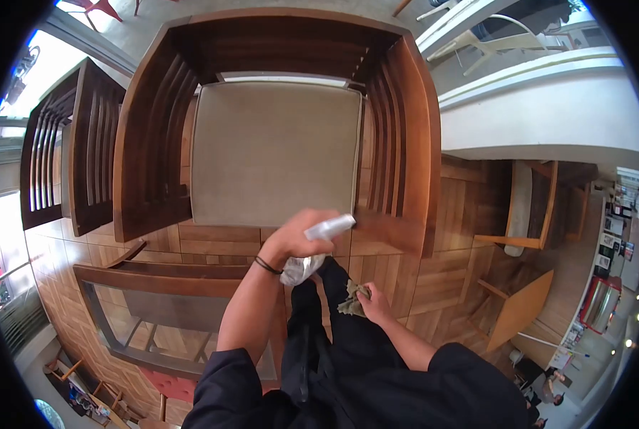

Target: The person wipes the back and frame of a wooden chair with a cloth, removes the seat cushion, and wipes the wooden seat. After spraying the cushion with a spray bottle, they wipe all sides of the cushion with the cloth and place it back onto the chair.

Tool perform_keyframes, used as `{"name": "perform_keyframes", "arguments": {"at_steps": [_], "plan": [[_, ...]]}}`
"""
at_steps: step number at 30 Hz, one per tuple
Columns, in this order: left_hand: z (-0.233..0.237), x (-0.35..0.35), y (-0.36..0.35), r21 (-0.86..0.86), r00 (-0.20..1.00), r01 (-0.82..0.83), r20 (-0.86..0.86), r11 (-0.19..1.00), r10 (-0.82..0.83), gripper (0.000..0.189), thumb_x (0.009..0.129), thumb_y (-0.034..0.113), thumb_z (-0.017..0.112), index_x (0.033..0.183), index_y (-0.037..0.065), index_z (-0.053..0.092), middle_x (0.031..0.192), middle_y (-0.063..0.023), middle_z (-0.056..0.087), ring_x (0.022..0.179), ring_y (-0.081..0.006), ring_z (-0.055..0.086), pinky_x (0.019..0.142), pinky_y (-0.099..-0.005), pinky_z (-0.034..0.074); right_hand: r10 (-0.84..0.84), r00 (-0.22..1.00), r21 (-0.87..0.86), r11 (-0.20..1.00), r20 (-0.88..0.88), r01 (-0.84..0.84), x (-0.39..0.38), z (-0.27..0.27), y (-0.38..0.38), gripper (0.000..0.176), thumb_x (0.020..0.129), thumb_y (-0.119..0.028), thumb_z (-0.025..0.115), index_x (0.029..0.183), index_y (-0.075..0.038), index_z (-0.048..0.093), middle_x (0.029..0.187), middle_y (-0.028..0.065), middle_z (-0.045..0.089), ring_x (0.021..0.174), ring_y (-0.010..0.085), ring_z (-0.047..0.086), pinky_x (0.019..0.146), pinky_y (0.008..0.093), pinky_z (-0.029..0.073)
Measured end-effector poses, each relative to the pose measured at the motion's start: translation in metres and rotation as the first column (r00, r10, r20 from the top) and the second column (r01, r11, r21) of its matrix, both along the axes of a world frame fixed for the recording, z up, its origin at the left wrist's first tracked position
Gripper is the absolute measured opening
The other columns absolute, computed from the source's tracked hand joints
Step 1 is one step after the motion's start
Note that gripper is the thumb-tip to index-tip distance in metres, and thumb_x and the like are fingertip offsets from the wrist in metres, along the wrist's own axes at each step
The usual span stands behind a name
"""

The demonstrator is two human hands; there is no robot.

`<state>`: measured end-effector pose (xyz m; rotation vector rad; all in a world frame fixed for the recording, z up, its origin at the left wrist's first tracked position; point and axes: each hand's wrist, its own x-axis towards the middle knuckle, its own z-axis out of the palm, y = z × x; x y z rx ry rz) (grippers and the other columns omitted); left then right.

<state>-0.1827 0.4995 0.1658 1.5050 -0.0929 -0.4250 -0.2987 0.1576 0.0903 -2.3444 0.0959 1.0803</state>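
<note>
My left hand (301,232) is wrapped round a spray bottle (304,268) with a white top and a clear body, held over the front edge of the chair's seat. A black band circles that wrist. Lower and to the right, my right hand (374,302) grips a crumpled olive-green cloth (352,299) beside my leg. In front of me stands a large wooden armchair (423,143) with slatted sides and a beige seat cushion (276,154). Its right front part looks blurred behind the bottle's top.
A glass-topped wooden table (184,282) is at the left, near my arm. Another slatted chair (91,146) stands at the far left. Wooden chairs (523,307) are on the right, by a long counter (591,286). People (548,386) are at the lower right.
</note>
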Motion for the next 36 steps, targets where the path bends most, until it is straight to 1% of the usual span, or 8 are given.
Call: {"name": "perform_keyframes", "arguments": {"at_steps": [3,5,11,18,26,30,34,36], "plan": [[-0.010,-0.037,-0.005,0.175,0.997,-0.028,0.081,0.984,0.014,0.019,0.067,0.011,0.067,0.085,0.007,0.061,0.077,-0.0053,0.062,0.071,-0.0151,0.061,0.067,-0.0297,0.049,0.022,1.000,-0.013,1.000,-0.010,-0.022,-0.020,0.018,0.018,0.035,0.094,-0.030,0.063,0.115,-0.003,0.057,0.102,0.0221,0.068,0.101,0.0385,0.066,0.084,0.0417,0.051],[-0.018,-0.074,0.013,-0.047,0.892,-0.452,-0.037,0.891,0.451,0.025,0.073,0.008,0.067,0.097,0.004,0.061,0.090,-0.0065,0.065,0.081,-0.0133,0.063,0.073,-0.0296,0.051,0.043,0.999,-0.011,0.999,-0.001,-0.043,-0.027,0.022,0.032,0.035,0.094,-0.030,0.063,0.115,-0.003,0.057,0.102,0.0218,0.068,0.101,0.0381,0.066,0.084,0.0412,0.051],[-0.006,-0.166,0.071,-0.315,-0.095,-0.933,-0.253,-0.175,0.963,0.028,0.080,-0.006,0.053,0.107,-0.003,0.052,0.096,-0.0097,0.060,0.088,-0.0174,0.061,0.082,-0.0322,0.055,0.149,0.989,0.075,0.986,0.015,-0.150,-0.046,0.019,0.058,0.033,0.093,-0.029,0.065,0.113,-0.004,0.058,0.101,0.0193,0.068,0.099,0.0347,0.067,0.084,0.0403,0.050],[0.008,-0.170,0.112,0.169,0.188,-0.978,0.472,0.121,0.862,0.018,0.071,0.001,0.060,0.090,0.003,0.058,0.081,-0.0097,0.063,0.076,-0.0204,0.064,0.071,-0.0291,0.052,0.228,0.973,0.068,0.971,0.043,-0.231,-0.062,0.017,0.078,0.030,0.093,-0.026,0.065,0.111,-0.003,0.058,0.097,0.0174,0.068,0.091,0.0306,0.067,0.081,0.0383,0.050],[0.031,-0.095,0.144,0.261,0.407,-0.913,0.514,0.314,0.755,0.015,0.069,0.009,0.062,0.083,0.008,0.057,0.072,-0.0116,0.060,0.069,-0.0361,0.061,0.062,-0.0439,0.050,0.202,0.974,0.076,0.975,0.103,-0.211,-0.046,0.017,0.078,0.030,0.093,-0.025,0.065,0.112,-0.003,0.058,0.098,0.0165,0.068,0.092,0.0290,0.065,0.082,0.0382,0.050],[0.034,-0.192,0.122,0.027,0.308,-0.949,0.304,0.316,0.901,0.028,0.078,0.009,0.069,0.105,0.003,0.063,0.089,-0.0076,0.065,0.076,-0.0192,0.064,0.069,-0.0334,0.052,0.090,0.991,0.115,0.988,0.101,-0.102,-0.036,0.025,0.083,0.033,0.093,-0.028,0.065,0.113,-0.003,0.058,0.101,0.0168,0.069,0.099,0.0303,0.066,0.086,0.0392,0.050],[0.029,-0.321,0.077,0.113,-0.057,-0.991,0.162,-0.076,0.985,0.048,0.090,0.010,0.068,0.133,0.000,0.048,0.129,-0.0124,0.056,0.116,-0.0228,0.056,0.102,-0.0362,0.044,-0.006,0.983,0.162,0.987,0.182,-0.024,-0.022,0.010,0.087,0.033,0.095,-0.028,0.063,0.113,0.000,0.057,0.101,0.0142,0.068,0.096,0.0260,0.065,0.085,0.0365,0.049],[0.004,-0.388,0.058,0.102,-0.240,-0.963,0.097,-0.250,0.966,0.050,0.095,0.018,0.069,0.134,0.002,0.044,0.133,-0.0124,0.051,0.125,-0.0259,0.050,0.108,-0.0394,0.039,-0.230,0.962,0.309,0.913,-0.150,0.266,-0.015,0.002,0.091,0.035,0.097,-0.033,0.062,0.116,-0.004,0.057,0.104,0.0118,0.069,0.095,0.0246,0.067,0.081,0.0368,0.053]]}}
